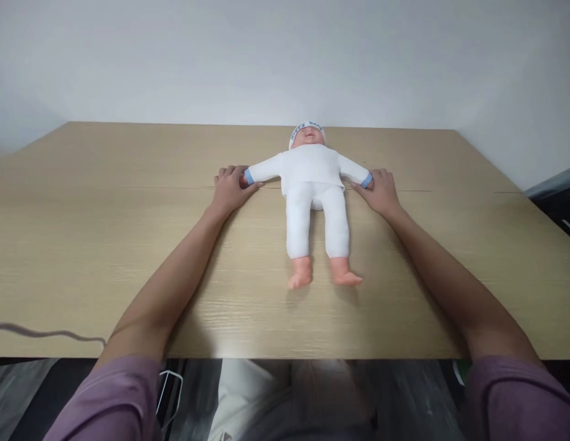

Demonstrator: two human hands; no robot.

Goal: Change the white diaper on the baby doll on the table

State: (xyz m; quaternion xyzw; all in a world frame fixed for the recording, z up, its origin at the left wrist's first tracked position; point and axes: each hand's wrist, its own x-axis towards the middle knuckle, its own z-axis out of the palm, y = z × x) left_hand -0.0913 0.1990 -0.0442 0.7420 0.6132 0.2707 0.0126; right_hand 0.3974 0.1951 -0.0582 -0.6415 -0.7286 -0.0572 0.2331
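Note:
A baby doll (311,165) lies on its back on the wooden table, its head toward the wall and its bare feet toward me. It wears a white top and white trousers, blue cuffs and a white headband with blue lettering. Its arms are stretched out to both sides. My left hand (230,188) is closed around the doll's hand on the left, by the blue cuff. On the other side my right hand (380,188) grips the doll's other hand the same way. Both of my hands rest at table height.
The light wooden table (129,245) reaches back to a pale wall (266,61). A grey cable (46,334) runs along the table's front left. At the far right stands a dark object (558,202), partly cut off by the frame.

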